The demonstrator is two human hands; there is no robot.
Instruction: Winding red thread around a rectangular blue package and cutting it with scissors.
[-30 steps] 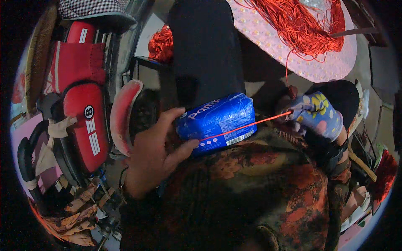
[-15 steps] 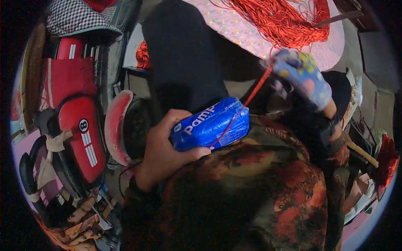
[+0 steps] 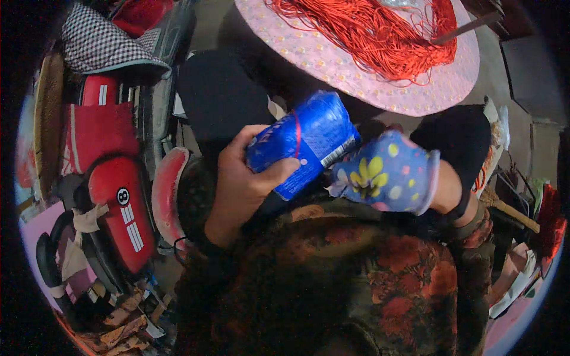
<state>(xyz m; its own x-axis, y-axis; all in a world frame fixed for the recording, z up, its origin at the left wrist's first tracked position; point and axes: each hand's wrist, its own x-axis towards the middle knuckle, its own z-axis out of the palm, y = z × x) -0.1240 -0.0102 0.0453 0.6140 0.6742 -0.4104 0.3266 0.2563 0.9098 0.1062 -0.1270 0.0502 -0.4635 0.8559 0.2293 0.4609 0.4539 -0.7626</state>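
The blue pack (image 3: 341, 115) is gripped at its left end by the bare left hand (image 3: 240, 184), with the thumb laid across its face. It is held tilted in front of the patterned clothing (image 3: 409, 279), between the 2 hands. 1 red cord (image 3: 298, 136) is drawn across it, close to the thumb tip. For neat winding, the pack is best held firmly without being crushed, and each pass of cord pinned by the thumb and pulled evenly. The right hand (image 3: 386, 172), covered by a flowered glove, is curled just beside the pack's right side; its fingertips are poorly seen, so whether cord is gripped cannot be told.

At the far left, a soft chequered cloth (image 3: 101, 44) is bunched above a ribbed-looking red cloth (image 3: 110, 136). The pack is blocky with rounded corners, wrapped in glossy, creased film. The cord appears thin and smooth. At the upper right, a round pink bench (image 3: 386, 98) is patterned with pale dots, and a loose, stringy cord heap (image 3: 368, 44) is spread over it.
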